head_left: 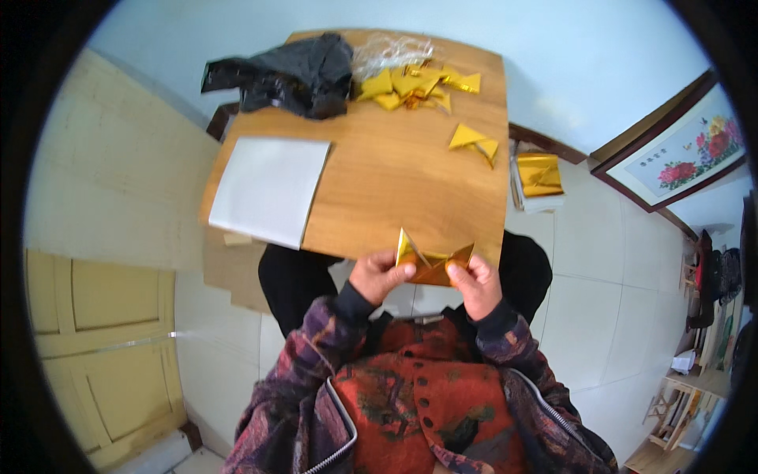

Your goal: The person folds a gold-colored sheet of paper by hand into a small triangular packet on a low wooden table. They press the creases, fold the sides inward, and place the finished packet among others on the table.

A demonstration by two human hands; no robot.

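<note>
Head view looks down on a person seated at a small wooden tabletop (395, 182), both hands raised just past its near edge. The left hand (380, 275) and right hand (474, 283) each have their fingers pinched shut on a half-folded gold foil paper (433, 265), which has two points standing up at its ends. To crease it cleanly, I judge the thumbs should press along the fold while both ends are kept level. Open wood lies just ahead of the hands. A white sheet (268, 189) overhangs the tabletop's left near edge, a black plastic bag (292, 73) and a pile of folded gold pieces (414, 85) crowd the far side, and two more folded pieces (474, 141) sit near the right edge
</note>
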